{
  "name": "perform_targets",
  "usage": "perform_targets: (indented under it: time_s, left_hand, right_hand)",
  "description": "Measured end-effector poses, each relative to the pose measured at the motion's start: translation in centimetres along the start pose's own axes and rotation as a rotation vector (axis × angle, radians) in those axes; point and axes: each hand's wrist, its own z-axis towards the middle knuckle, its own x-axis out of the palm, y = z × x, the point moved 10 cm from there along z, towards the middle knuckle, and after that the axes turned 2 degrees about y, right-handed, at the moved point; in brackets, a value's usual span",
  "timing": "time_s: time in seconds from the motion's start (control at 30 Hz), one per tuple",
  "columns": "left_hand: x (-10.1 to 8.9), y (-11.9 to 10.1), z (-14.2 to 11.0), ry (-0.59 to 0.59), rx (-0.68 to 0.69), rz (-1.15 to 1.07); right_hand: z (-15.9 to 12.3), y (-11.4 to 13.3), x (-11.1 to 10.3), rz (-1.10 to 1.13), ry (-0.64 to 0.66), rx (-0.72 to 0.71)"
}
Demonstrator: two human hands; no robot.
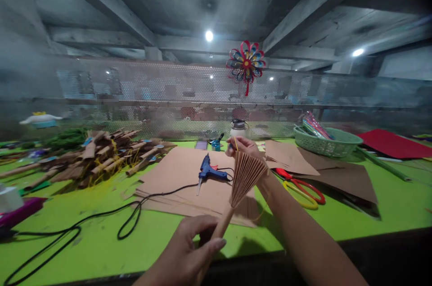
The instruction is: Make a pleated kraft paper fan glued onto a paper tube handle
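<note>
A pleated brown paper fan (248, 173), partly spread, rises at a tilt from a rolled paper handle (224, 224). My left hand (191, 247) is closed round that handle, its thumb lying along the near side. Beyond the fan's top edge, my right hand (245, 145) pinches a thin yellow string (236, 143). Some of the right hand and wrist is hidden behind the pleats. On sheets of brown paper (168, 171) just past the fan lies a blue glue gun (211, 171), its nozzle pointing toward me.
A black cord (101, 215) crosses the green table (111, 256) on the left. Behind it lies a pile of rolled brown paper pieces with yellow strings (111, 155). Scissors (302, 189) and a green basket (326, 142) are on the right. A bottle (238, 129) stands at the back.
</note>
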Motion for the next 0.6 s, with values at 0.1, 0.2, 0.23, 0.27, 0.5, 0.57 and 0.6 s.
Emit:
perform_targets:
  time_s: [0.1,0.2,0.23,0.27,0.5,0.57,0.6]
  left_hand:
    - [0.7,0.3,-0.3,0.038,-0.031,-0.014]
    - [1.2,-0.1,-0.5,0.045,-0.021,-0.032]
    - [1.3,-0.3,-0.5,0.029,-0.010,-0.033]
    - [1.3,-0.6,-0.5,0.009,0.004,-0.030]
    - [1.7,-1.1,-0.5,-0.032,0.077,-0.081]
    - [1.1,-1.1,-0.6,-0.056,0.087,-0.104]
    - [0.8,-1.1,-0.5,-0.063,0.090,-0.118]
  right_hand:
    - [-0.1,-0.3,1.0,0.046,0.046,-0.013]
    - [-0.2,0.6,1.1,0.061,0.035,-0.072]
    - [-0.3,1.1,1.1,0.055,0.044,-0.089]
    - [-0.3,1.6,1.2,0.048,0.059,-0.102]
    - [-0.5,1.6,1.8,-0.028,0.103,-0.065]
    - [-1.0,0.1,3.0,-0.130,0.138,0.018]
    - [-1.5,-0.8,3.9,-0.181,0.171,0.063]
